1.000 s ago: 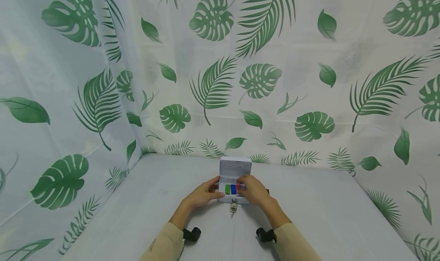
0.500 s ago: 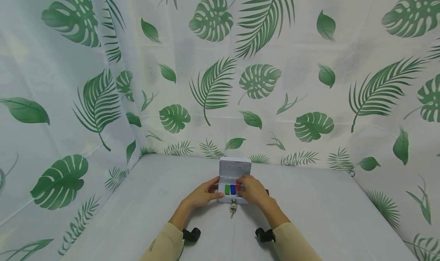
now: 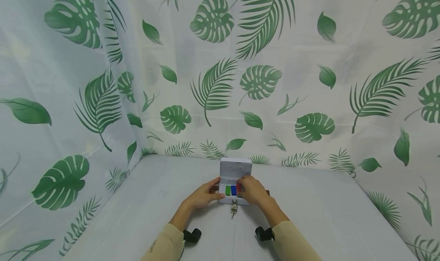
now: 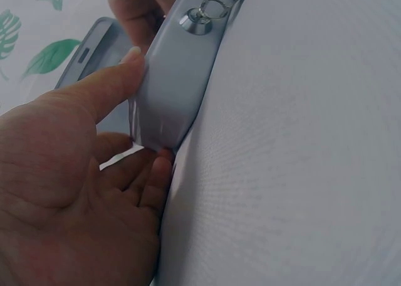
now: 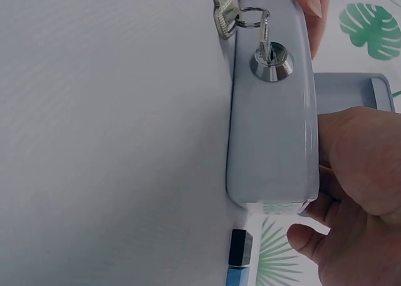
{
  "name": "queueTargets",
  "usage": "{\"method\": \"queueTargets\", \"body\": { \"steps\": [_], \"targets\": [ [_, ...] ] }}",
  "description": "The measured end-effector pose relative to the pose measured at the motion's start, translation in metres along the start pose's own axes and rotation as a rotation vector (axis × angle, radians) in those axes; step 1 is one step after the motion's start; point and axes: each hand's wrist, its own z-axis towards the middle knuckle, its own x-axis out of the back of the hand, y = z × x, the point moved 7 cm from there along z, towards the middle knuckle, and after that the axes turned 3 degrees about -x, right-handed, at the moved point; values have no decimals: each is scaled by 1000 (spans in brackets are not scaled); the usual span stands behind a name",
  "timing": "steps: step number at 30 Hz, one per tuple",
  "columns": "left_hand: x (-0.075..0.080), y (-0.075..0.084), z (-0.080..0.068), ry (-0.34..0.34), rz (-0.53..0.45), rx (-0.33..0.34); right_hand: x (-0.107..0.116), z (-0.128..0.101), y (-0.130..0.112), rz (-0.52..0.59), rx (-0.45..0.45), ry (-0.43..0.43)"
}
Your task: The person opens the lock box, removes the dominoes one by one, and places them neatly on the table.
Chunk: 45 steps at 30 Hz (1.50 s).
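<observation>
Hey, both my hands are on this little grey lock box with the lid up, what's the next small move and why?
Probably lift the right hand clear of the tray. The small grey metal box stands open, its lid upright, with green and blue blocks showing inside while that hand covers the red one beside them. The left hand grips the box's left end, steadying it, and the key sits in the lock.

Small lockbox [image 5: 269,135], between the two hands: painted metal by the look, pale grey, smooth, satin sheen. Lock cylinder [image 5: 271,64] on its near face: polished bright metal. Keys [image 5: 227,16] hanging from it: dull silver metal on a thin wire ring. Table covering [image 3: 309,215] under the hands: grey woven cloth, matt, fine visible weave. Backdrop [image 3: 275,81] beyond the hands: thin leaf-printed fabric, matt, creased. Sleeves [image 3: 165,245]: beige knit cloth.
</observation>
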Motion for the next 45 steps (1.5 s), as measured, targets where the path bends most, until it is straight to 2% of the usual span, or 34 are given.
{"method": "queueTargets", "body": {
  "steps": [19,27,36,45],
  "targets": [
    [1,-2,1,16,-6,13,-5,4,-1,-65,-39,-53],
    [0,-1,2,14,0,-6,-5,5,0,-66,-29,-50],
    [-1,-5,2,5,12,3,-7,5,0,-37,-14,-53],
    [-1,-6,3,4,-4,-3,-7,6,-2,-120,4,-74]
  ]
}}
